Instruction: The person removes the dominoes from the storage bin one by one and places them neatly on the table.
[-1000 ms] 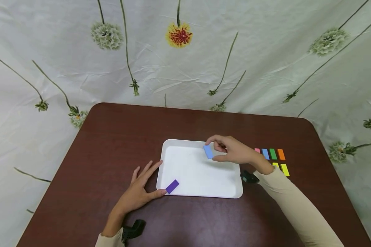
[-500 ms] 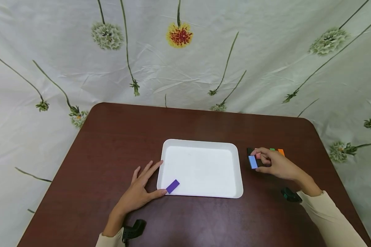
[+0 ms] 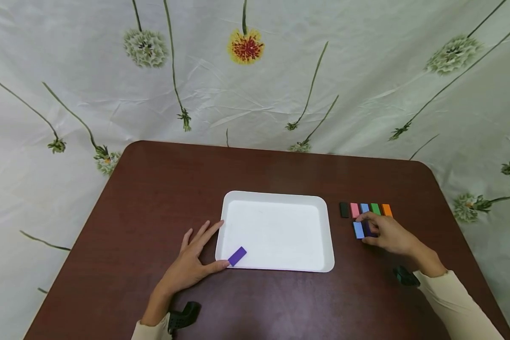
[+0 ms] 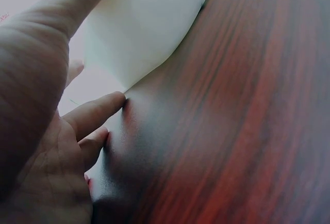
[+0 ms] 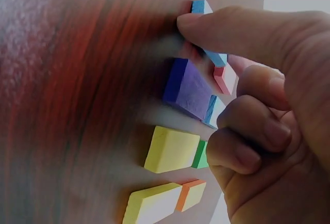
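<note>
My right hand (image 3: 388,233) pinches a light blue block (image 3: 358,230) between thumb and forefinger, low at the table; whether the block touches the wood I cannot tell. The thumb covers the middle of that block (image 5: 216,58) in the right wrist view. Close by stands a purple block (image 5: 190,87), mostly behind my fingers in the head view. My left hand (image 3: 191,264) lies with spread fingers at the left side of a white tray (image 3: 280,199). Its thumb tip is at the tray's near left corner, beside another purple block (image 3: 237,256) lying slanted in the tray.
Behind my right hand is a row of black (image 3: 344,210), pink (image 3: 354,210), blue (image 3: 364,207), green (image 3: 375,208) and orange (image 3: 386,210) blocks. Two yellow blocks (image 5: 172,149) stand under the hand. A flowered cloth (image 3: 280,85) hangs beyond the table's far edge.
My right hand has carried the light blue block from above the tray rightward to the table by the coloured blocks. The left hand and the tray have stayed in place.
</note>
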Motion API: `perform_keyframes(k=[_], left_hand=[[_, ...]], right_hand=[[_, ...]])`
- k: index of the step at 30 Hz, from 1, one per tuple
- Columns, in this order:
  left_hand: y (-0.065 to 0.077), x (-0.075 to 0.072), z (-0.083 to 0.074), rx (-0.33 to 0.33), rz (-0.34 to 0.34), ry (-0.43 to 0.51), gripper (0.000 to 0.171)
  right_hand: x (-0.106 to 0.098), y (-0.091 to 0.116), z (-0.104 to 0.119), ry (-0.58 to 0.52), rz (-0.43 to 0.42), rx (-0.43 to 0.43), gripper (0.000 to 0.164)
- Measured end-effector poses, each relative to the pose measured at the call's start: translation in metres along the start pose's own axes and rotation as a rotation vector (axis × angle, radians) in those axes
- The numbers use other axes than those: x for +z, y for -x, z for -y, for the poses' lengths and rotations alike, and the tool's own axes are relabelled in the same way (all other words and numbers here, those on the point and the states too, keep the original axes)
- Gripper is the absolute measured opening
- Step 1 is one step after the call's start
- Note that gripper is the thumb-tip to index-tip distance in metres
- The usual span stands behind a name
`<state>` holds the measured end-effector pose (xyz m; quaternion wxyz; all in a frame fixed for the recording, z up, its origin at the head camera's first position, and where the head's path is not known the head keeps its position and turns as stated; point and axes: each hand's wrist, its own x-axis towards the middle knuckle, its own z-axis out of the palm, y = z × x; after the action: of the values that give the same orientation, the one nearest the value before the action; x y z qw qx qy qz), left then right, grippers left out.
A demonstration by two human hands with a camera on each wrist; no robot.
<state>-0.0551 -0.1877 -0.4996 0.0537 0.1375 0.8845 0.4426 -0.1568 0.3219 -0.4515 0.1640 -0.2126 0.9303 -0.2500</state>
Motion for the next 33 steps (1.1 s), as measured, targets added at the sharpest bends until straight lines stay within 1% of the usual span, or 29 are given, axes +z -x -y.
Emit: perform_keyframes(k=[6,10,16,25,29,33], left_hand=[[0.0001,0.0,-0.001,0.0,-0.001,0.006,0.091],[0.0004,-0.0004,-0.0018,-0.003,-0.003,0.003,0.091],[0.0004,-0.0006,-0.0028,-0.003,-0.004,-0.003,0.091],[0.0004,-0.0005,-0.0018,-0.005,-0.002,0.002,0.092],[0.0003,-0.0006,-0.0017,-0.003,-0.004,0.0,0.092],[-0.0003,-0.0003,-0.0017,-0.004,-0.006,0.0,0.092]], right_hand=[[-0.0022,-0.0014,-0.0014,0.022,-0.009,-0.016,0.048],[-0.0019,-0.0013,-0.002,0.014,-0.005,0.002,0.05],[-0.0007,-0.0007,-0.0042,0.006,0.004,0.022,0.049],[-0.0002,0.0008,-0.0055,0.009,-0.001,0.003,0.049],[-0.0006,0.0024,-0.004,0.012,-0.017,-0.022,0.052],[-0.0026,0.0002,0.0038,0.033,-0.083,-0.091,0.044]])
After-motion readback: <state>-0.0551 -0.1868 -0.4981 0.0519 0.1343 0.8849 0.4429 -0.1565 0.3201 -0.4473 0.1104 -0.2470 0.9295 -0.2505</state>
